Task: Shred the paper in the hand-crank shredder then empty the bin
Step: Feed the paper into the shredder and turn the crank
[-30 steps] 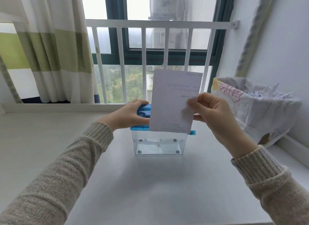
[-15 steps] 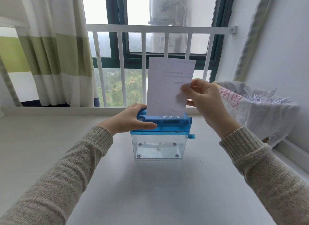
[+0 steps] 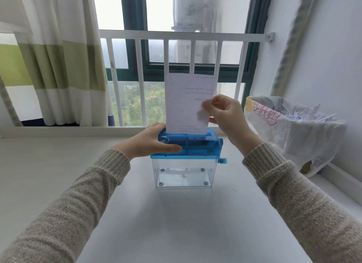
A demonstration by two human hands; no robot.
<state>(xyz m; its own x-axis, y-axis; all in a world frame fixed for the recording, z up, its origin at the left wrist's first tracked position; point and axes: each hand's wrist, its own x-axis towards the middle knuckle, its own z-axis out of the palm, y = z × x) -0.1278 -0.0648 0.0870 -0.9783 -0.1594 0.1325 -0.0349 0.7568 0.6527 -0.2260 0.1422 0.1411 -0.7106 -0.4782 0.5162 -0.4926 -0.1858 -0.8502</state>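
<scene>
A small hand-crank shredder (image 3: 197, 144) with a blue top stands on the white table, over its clear plastic bin (image 3: 184, 174), which looks bare inside. My left hand (image 3: 148, 141) grips the left end of the blue top, thumb along its front. A white printed sheet of paper (image 3: 186, 100) stands upright with its lower edge in the top slot. My right hand (image 3: 225, 114) pinches the sheet's right edge. The blue crank stub (image 3: 223, 161) sticks out on the right side, untouched.
A waste bin lined with a white plastic bag (image 3: 293, 129), holding paper strips, sits at the right against the wall. The white table (image 3: 176, 223) runs to a window sill with white railing bars (image 3: 166, 35). Striped curtains (image 3: 58, 57) hang at the left.
The sheet has moved from in front of the shredder up and back, and its lower edge now sits in the top slot. My left hand stays on the blue top.
</scene>
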